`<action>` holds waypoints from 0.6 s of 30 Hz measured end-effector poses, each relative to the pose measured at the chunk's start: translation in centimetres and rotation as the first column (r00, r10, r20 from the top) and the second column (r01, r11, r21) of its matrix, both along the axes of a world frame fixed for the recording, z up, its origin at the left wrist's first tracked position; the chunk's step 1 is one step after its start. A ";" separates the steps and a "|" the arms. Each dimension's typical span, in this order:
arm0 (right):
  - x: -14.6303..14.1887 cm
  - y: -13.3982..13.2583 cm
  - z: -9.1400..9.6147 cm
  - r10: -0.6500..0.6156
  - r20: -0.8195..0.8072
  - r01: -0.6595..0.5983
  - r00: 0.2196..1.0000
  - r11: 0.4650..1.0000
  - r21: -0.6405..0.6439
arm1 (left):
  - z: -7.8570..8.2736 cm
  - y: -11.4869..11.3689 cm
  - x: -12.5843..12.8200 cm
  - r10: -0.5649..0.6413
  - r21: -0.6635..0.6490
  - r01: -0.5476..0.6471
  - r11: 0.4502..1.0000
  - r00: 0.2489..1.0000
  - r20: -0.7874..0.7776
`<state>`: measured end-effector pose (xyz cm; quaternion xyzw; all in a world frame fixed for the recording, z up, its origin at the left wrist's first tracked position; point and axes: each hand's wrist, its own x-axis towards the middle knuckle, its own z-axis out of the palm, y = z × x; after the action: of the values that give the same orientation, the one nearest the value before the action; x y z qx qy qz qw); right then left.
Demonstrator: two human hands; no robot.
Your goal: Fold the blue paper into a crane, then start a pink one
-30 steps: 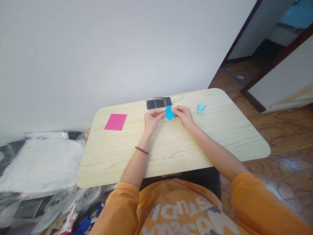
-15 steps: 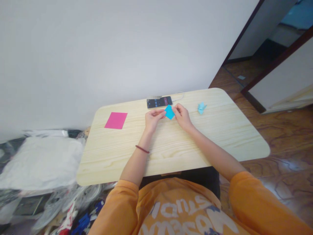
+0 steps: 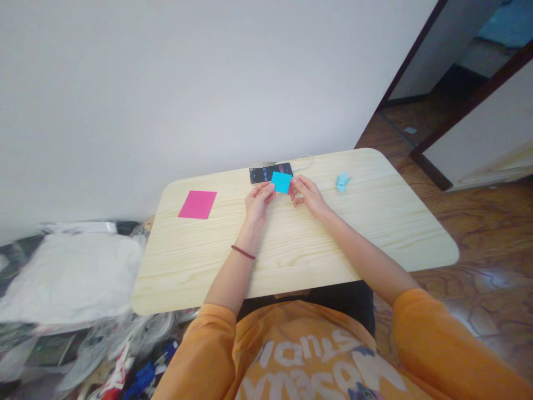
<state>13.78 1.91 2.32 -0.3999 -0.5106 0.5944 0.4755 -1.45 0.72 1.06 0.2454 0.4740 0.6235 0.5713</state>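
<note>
A small square of blue origami paper (image 3: 281, 182) is held up above the table, its lower left corner pinched between the thumb and fingers of my left hand (image 3: 257, 203). At the paper's right edge, my right hand (image 3: 310, 196) has its fingertips on it, the fingers curled and partly behind the sheet. Just beyond the paper lies a phone (image 3: 259, 176) with a lit screen, partly covered by the sheet. A folded light-blue paper figure (image 3: 342, 182) rests on the table to the right of my right hand. Flat on the left side is a pink paper square (image 3: 197, 205).
The light wooden table (image 3: 291, 261) has rounded corners and stands against a white wall (image 3: 187, 83). A white cable (image 3: 306, 163) runs from the phone. Left of the table are a white cloth (image 3: 75, 275) and plastic-wrapped items. A doorway opens at the right.
The blue paper has turned from a diamond position to a nearly level square and shifted slightly left and up. The right hand's fingers have shifted along its edge.
</note>
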 end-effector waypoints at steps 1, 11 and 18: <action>0.0 -0.1 0.0 0.034 0.020 -0.034 0.999 0.999 -0.001 | 0.0 0.0 0.0 0.008 0.002 -0.008 1.000 1.000 0.004; 0.3 0.3 -0.6 0.151 0.087 -0.141 0.985 0.984 -0.106 | 0.8 -0.2 -0.4 -0.231 0.040 0.236 0.971 0.967 -0.105; 0.4 0.1 0.1 0.070 0.081 -0.075 0.994 0.995 0.062 | 0.1 0.2 -0.7 -0.146 -0.024 0.144 0.989 0.985 -0.095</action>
<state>14.18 1.97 2.38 -0.3886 -0.5624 0.5779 0.4458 -2.13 0.87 1.16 0.3040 0.4872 0.5635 0.5938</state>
